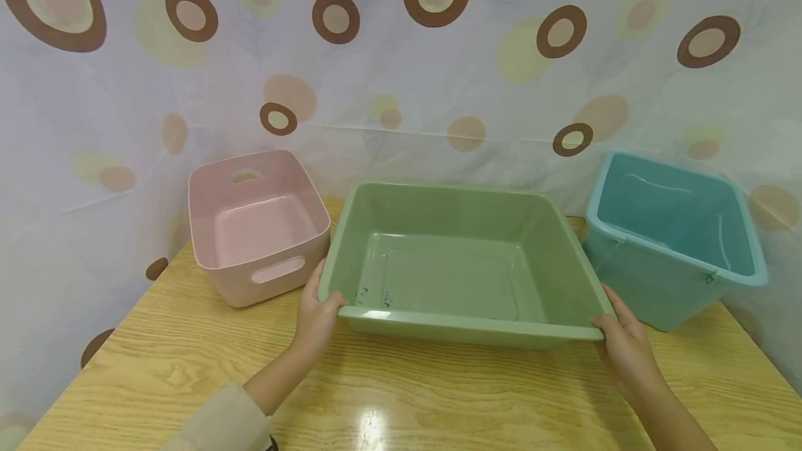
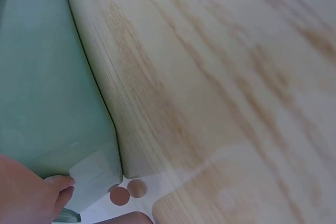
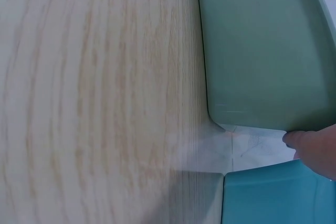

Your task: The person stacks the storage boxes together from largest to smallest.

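Note:
A wide green plastic basin (image 1: 445, 277) stands in the middle of the head view, its open top facing up. At its near left corner my left hand (image 1: 316, 313) grips the rim, thumb over the top. My right hand (image 1: 628, 346) holds the near right corner the same way, with the fingers around the outer side. The left wrist view shows the basin's outer wall (image 2: 52, 87) close over the tabletop, with my left fingers (image 2: 62, 184) under the rim. In the right wrist view, my right fingers (image 3: 296, 140) touch the basin's end.
Left of the basin stands a pink basket (image 1: 260, 228) with handle slots, close to its side. A taller teal bin (image 1: 670, 277) is at the right, near my right hand. All are on a wooden table (image 1: 438, 395) before a patterned curtain (image 1: 376, 40).

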